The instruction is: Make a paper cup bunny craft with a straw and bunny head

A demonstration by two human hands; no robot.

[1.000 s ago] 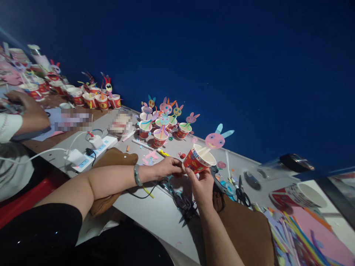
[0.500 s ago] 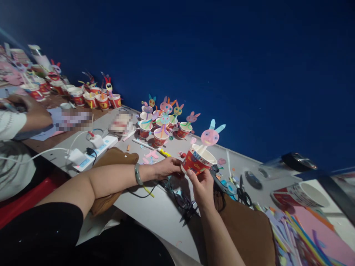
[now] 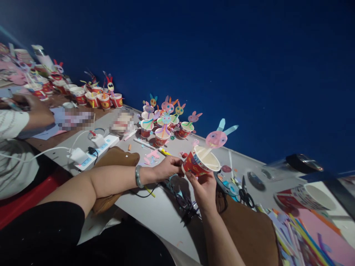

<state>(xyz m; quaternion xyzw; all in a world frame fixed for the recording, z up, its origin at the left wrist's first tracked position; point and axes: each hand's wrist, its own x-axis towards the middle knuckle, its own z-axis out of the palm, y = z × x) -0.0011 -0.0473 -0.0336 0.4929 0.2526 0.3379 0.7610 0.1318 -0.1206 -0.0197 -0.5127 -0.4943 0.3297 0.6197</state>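
A red printed paper cup (image 3: pixel 194 163) is held tilted above the table, its mouth towards the upper right. A pink paper rabbit face (image 3: pixel 216 139) with light blue ears rises from the cup on a pale strip. My right hand (image 3: pixel 203 184) wraps round the cup's lower side from below, thumb along its wall. My left hand (image 3: pixel 168 168), with a bangle on the wrist, has its bent fingers closed at the cup's base. Just what those fingertips grip is hard to make out. Behind stand several similar cups (image 3: pixel 162 137) with paper animal faces.
A power strip (image 3: pixel 101 151) with plugs and cables lies at left, near a co-worker's hand (image 3: pixel 41 114). Scissors (image 3: pixel 245 194), a tipped large paper cup (image 3: pixel 302 197) and coloured paper strips (image 3: pixel 302 236) are at right. A blue wall (image 3: pixel 222 55) rises behind the table.
The cup has tipped further to the right, and its rabbit face has moved right and slightly down. Both hands remain at the cup. The view has shifted slightly.
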